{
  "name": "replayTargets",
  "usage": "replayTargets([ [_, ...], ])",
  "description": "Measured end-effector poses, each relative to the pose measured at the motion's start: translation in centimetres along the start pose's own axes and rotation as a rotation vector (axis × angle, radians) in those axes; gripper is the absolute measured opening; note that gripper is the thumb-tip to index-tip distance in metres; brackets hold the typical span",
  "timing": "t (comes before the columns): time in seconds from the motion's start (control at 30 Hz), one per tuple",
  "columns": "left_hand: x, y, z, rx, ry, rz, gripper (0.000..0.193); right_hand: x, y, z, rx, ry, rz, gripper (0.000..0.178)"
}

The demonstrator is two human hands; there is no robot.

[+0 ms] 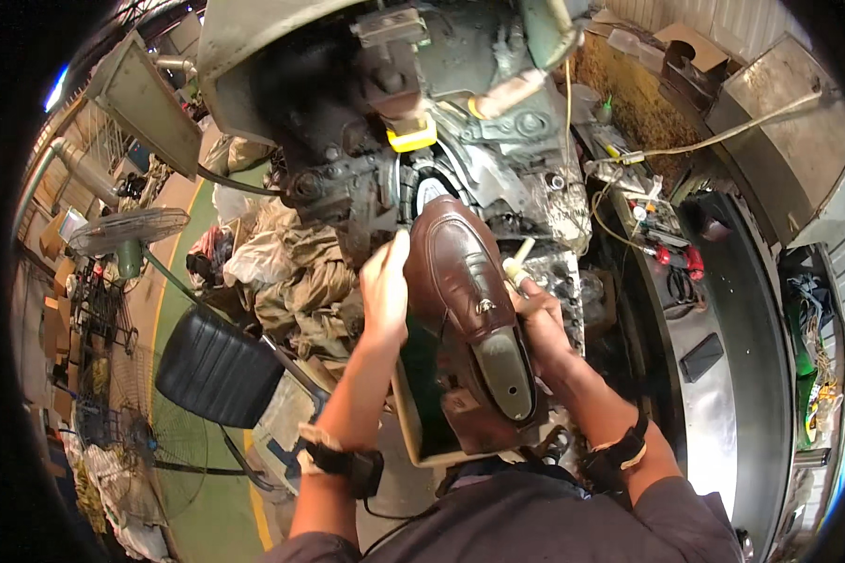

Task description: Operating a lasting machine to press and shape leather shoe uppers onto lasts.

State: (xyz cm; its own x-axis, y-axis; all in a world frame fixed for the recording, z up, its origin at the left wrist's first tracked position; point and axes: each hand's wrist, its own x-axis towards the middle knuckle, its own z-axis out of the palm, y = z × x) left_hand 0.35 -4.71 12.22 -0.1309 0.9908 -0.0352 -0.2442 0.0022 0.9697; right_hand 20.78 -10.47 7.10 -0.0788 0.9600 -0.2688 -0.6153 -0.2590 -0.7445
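Note:
A dark brown leather loafer upper (453, 267) with a small metal ornament sits over a shoe last (505, 371), whose greyish top with a round hole shows at the heel end. Its toe points away from me, at the front of a machine (432, 178). My left hand (385, 286) holds the shoe's left side, fingertips partly hidden against it. On the other side, my right hand (542, 319) grips it, fingers mostly out of sight. A pale, short stick-like piece (521, 253) shows beside my right thumb; whether I hold it is unclear. Below the shoe lies another brown shape (469, 408), partly covered.
A yellow block (411, 137) hangs on the machine above the toe. A green-lined bin (427, 399) stands under the shoe. To the left are a black seat (218, 368), a fan (130, 233) and crumpled cloth (296, 272). A metal bench with a phone (701, 357) runs along the right.

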Motion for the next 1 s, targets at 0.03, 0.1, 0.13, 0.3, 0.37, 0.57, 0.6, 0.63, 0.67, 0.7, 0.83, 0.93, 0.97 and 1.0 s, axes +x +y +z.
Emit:
replayTargets([
  [0.03, -0.4, -1.1, -1.7, -0.107, 0.021, -0.031, 0.034, 1.0, 0.3, 1.2, 0.002, -0.010, -0.006, 0.049],
  [0.1, -1.3, -2.8, -3.2, -0.244, 0.058, -0.130, 0.031, 3.1, 0.8, 2.4, 0.032, 0.018, -0.035, 0.053],
  [0.13, -1.6, -3.0, -3.3, -0.269, 0.080, -0.198, 0.029, 4.2, 1.2, 2.7, 0.031, 0.024, -0.045, 0.053],
  [0.3, 0.5, -3.8, -4.4, -0.302, 0.007, -0.269, 0.019, 8.8, 2.8, 2.7, 0.070, 0.027, -0.054, 0.067],
  [0.37, 1.7, -4.2, -4.7, -0.340, 0.025, -0.296, 0.018, 9.4, 2.6, 3.1, 0.100, 0.049, -0.001, 0.077],
  [0.57, 4.9, -5.6, -5.2, -0.377, -0.067, -0.333, 0.024, 12.3, 1.8, 3.0, 0.219, -0.018, 0.048, 0.039],
  [0.6, 5.1, -5.4, -5.2, -0.379, -0.063, -0.339, 0.024, 12.3, 1.5, 3.4, 0.217, -0.014, 0.053, 0.039],
  [0.63, 5.3, -5.0, -5.1, -0.384, -0.043, -0.362, 0.018, 12.2, 1.1, 4.0, 0.224, -0.018, 0.067, 0.028],
  [0.67, 5.3, -4.6, -5.0, -0.389, -0.022, -0.385, 0.013, 12.2, 0.9, 4.2, 0.232, -0.023, 0.081, 0.018],
  [0.7, 5.4, -4.3, -4.8, -0.392, -0.021, -0.389, 0.013, 12.4, 0.8, 3.9, 0.229, -0.019, 0.084, 0.018],
  [0.83, 5.7, -4.4, -4.6, -0.384, 0.004, -0.461, 0.022, 12.5, 0.0, 3.7, 0.240, -0.042, 0.116, 0.009],
  [0.93, 5.7, -6.1, -4.7, -0.409, 0.004, -0.476, 0.021, 13.3, 0.7, 2.2, 0.185, -0.042, 0.104, 0.014],
  [0.97, 5.7, -7.0, -4.8, -0.425, -0.010, -0.460, 0.021, 13.8, 1.4, 1.2, 0.118, -0.041, 0.078, 0.023],
  [1.0, 5.6, -7.8, -4.8, -0.424, -0.001, -0.468, 0.021, 13.9, 1.9, 1.0, 0.120, -0.036, 0.088, 0.023],
])
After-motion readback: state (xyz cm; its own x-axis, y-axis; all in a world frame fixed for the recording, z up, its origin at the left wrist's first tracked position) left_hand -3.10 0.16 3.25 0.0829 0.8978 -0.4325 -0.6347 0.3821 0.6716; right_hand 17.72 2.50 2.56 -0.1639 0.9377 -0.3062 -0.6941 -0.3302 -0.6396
